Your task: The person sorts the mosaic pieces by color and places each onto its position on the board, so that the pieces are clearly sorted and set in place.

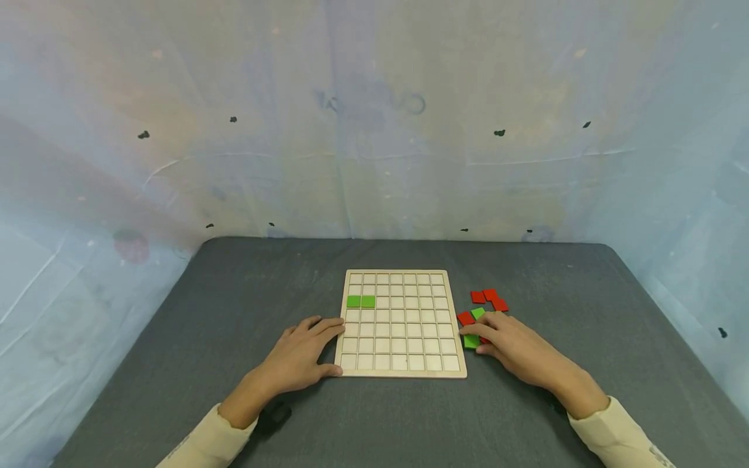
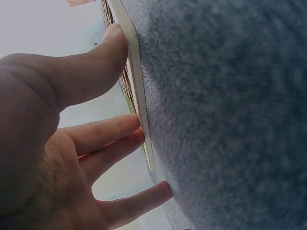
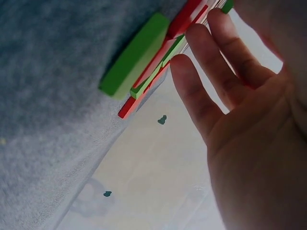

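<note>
A pale wooden board [image 1: 398, 373] with a grid of square cells lies on the dark table. Two green tiles [image 1: 361, 301] sit side by side in its third row, at the left. My left hand [image 1: 298, 356] is spread along the board's left edge; in the left wrist view the thumb [image 2: 114, 40] and two fairly straight fingers touch that edge. Over a loose group of red and green tiles, my right hand [image 1: 515, 344] has its index finger and thumb on either side of a green tile [image 1: 471, 342]. Whether they pinch it is unclear. The palm hides some tiles.
Three red tiles [image 1: 489, 296] lie just beyond the right hand. A red tile [image 1: 465, 318] and another green tile [image 1: 478, 313] are closer to the board. The dark cloth-covered table [image 1: 257, 279] ends at a pale sheet [image 1: 374, 195] behind it.
</note>
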Available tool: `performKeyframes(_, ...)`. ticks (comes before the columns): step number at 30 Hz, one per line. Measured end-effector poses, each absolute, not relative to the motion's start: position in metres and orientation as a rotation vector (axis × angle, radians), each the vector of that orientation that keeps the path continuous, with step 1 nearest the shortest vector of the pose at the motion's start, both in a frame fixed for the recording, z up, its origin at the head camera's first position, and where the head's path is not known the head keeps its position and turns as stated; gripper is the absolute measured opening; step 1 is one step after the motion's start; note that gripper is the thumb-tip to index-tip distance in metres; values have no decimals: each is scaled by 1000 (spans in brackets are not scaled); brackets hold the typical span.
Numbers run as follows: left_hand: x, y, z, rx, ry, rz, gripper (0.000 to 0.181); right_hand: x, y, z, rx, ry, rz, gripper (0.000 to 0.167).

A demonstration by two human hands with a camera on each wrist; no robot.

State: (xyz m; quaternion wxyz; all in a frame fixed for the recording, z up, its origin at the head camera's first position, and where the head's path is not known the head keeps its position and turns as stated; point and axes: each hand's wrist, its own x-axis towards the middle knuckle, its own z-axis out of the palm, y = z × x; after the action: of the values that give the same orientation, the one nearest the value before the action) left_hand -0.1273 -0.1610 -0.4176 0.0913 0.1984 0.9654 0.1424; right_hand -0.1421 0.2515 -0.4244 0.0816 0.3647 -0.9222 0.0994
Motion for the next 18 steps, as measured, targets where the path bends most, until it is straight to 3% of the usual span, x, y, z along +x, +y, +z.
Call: performKeyframes(18, -128, -160, -418, 585, 2857, 424, 78, -143, 246, -424, 1117, -2735, 306, 40)
